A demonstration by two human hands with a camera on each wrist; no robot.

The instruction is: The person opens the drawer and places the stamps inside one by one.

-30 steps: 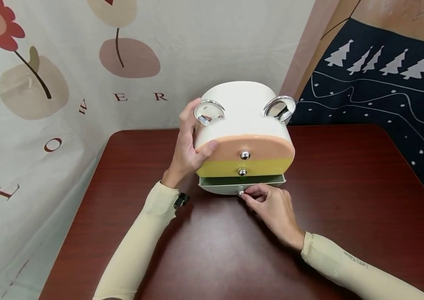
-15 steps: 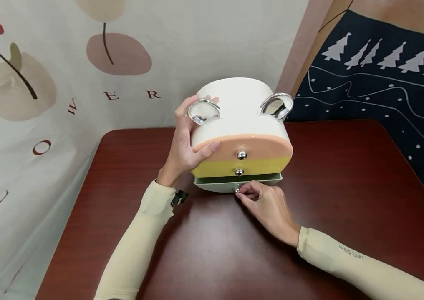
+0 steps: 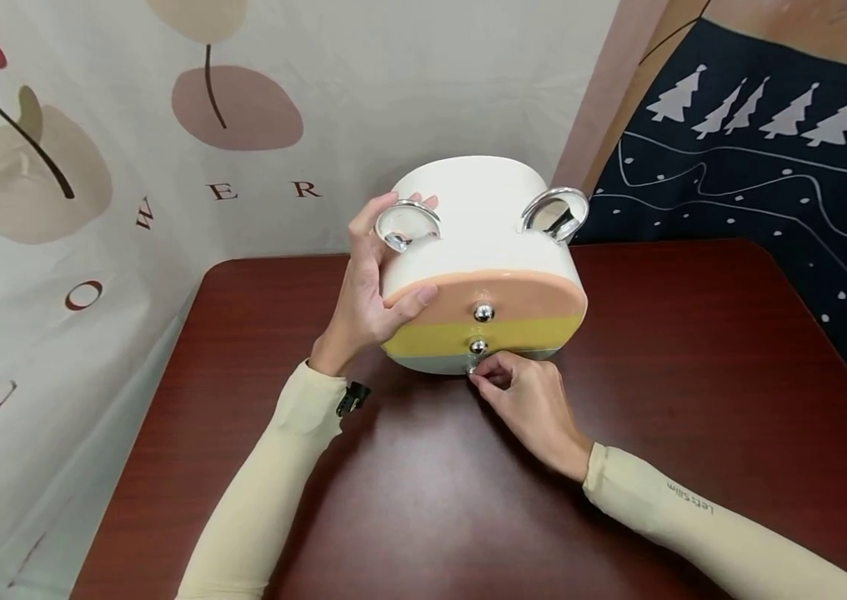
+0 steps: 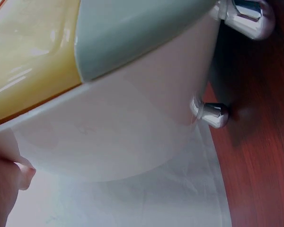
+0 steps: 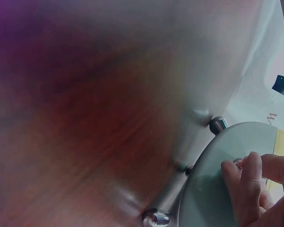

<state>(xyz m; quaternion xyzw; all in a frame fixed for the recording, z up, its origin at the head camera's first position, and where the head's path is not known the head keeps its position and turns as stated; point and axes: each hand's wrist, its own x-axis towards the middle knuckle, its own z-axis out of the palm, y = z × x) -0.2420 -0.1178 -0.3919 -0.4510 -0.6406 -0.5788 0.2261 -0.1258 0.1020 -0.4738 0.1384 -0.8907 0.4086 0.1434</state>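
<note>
A small white drawer cabinet [image 3: 479,200] with two round chrome ears stands on the table. Its front has an orange top drawer [image 3: 521,296], a yellow middle drawer [image 3: 521,333] and a grey-green bottom drawer [image 3: 427,364], each with a chrome knob. All three fronts look flush with the body. My left hand [image 3: 363,292] grips the cabinet's left side, thumb on the orange front and fingers behind the left ear. With thumb and fingertips my right hand [image 3: 532,404] pinches the bottom knob [image 5: 238,163], which is mostly hidden by the fingers.
The dark red-brown table [image 3: 408,500] reaches back to a pale printed cloth [image 3: 393,83] behind the cabinet. A navy cloth with white trees [image 3: 761,167] hangs at the right. Short chrome feet [image 4: 213,115] lift the cabinet off the tabletop.
The bottom drawer, partly pulled out in the earlier frames, has slid back into the cabinet. My right hand moved inward with its knob, while the left hand kept its grip on the side.
</note>
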